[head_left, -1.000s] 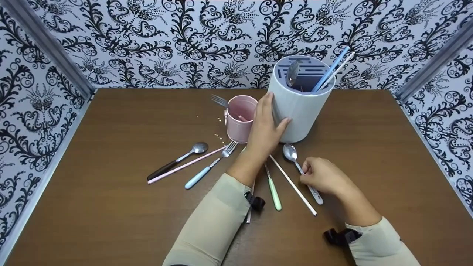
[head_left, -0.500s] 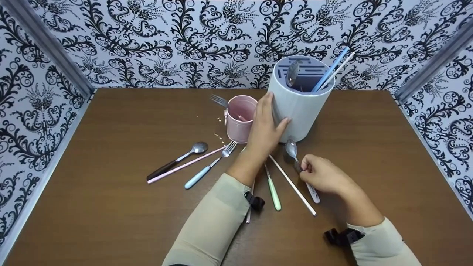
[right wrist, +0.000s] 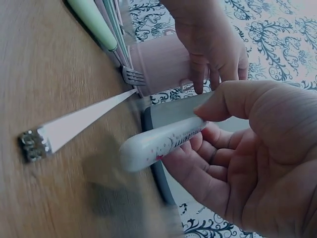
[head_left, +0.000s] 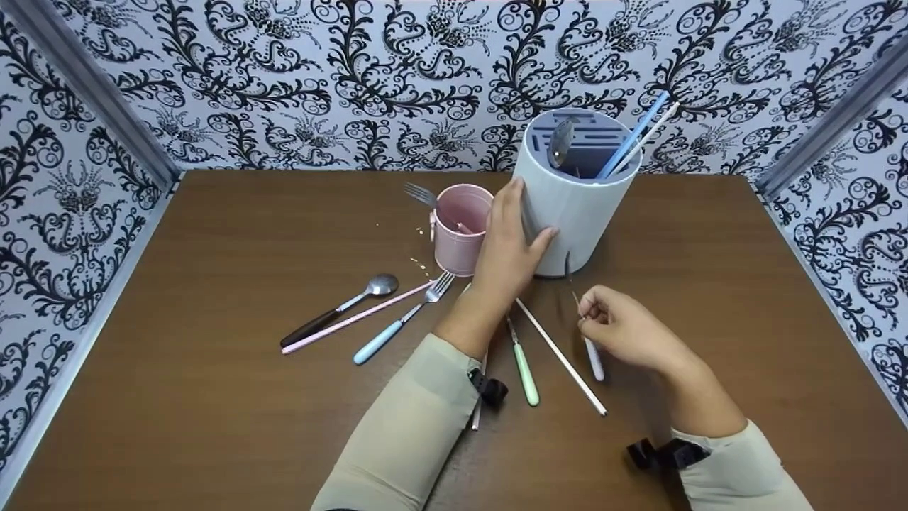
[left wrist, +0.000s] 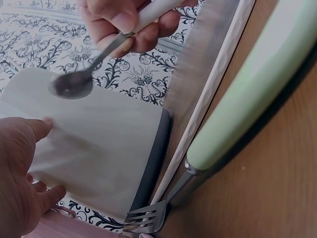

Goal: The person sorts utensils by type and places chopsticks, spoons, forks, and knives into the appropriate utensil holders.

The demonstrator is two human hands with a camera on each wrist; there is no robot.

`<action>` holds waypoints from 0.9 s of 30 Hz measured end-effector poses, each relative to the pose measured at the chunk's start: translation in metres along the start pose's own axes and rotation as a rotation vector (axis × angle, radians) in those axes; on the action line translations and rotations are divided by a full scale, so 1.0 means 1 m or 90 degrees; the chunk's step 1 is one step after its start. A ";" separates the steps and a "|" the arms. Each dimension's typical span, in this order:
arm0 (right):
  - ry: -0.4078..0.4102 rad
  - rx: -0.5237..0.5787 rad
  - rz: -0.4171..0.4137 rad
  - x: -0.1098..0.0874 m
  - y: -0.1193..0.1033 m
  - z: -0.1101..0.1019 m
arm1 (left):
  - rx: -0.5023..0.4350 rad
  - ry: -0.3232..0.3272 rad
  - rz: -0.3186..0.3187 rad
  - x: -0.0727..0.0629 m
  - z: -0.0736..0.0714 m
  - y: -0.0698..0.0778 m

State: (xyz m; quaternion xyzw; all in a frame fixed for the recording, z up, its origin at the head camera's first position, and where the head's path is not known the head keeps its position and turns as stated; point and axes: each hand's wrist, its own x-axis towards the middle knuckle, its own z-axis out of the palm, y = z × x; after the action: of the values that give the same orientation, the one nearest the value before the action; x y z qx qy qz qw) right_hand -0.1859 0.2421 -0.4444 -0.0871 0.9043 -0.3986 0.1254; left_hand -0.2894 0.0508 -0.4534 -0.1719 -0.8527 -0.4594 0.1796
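My right hand [head_left: 624,330] pinches a spoon with a white printed handle [right wrist: 158,146], lifted off the table. Its metal bowl [left wrist: 74,85] points toward the pale utensil holder [head_left: 582,220]. Against the left side of that holder rests my left hand [head_left: 507,234], fingers extended and thumb across the front. A metal spoon [head_left: 562,142], a blue chopstick [head_left: 635,135] and a white chopstick [head_left: 649,136] stick out of the holder's top. Below lie a white chopstick [head_left: 560,355] and a green-handled fork [left wrist: 237,99]; in the head view my left arm hides part of that fork.
Left of the holder stands a pink cup [head_left: 460,248] with a fork [head_left: 422,193] leaning out. Farther left lie a blue-handled fork [head_left: 386,337], a pink chopstick [head_left: 355,319] and a dark-handled spoon [head_left: 316,325]. A patterned wall [head_left: 284,85] rises behind the table.
The spoon in my right hand has come up off the table and turned, so its bowl now shows edge-on beside the holder's base. My left hand stays on the holder.
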 end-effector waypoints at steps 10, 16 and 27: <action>0.050 0.102 -0.004 0.002 0.001 -0.001 | -0.003 0.016 0.018 0.000 0.002 -0.002; 0.095 0.186 -0.006 0.002 -0.005 -0.004 | 0.000 0.003 0.008 0.001 0.001 -0.001; 0.348 0.286 -0.119 0.005 -0.024 -0.017 | 0.000 -0.009 -0.008 0.001 0.000 0.000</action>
State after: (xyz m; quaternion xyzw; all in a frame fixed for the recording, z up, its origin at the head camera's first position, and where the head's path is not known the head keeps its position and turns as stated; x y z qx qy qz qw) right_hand -0.1939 0.2370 -0.4161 -0.0300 0.7827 -0.6054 -0.1418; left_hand -0.2901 0.0506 -0.4530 -0.1696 -0.8553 -0.4590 0.1705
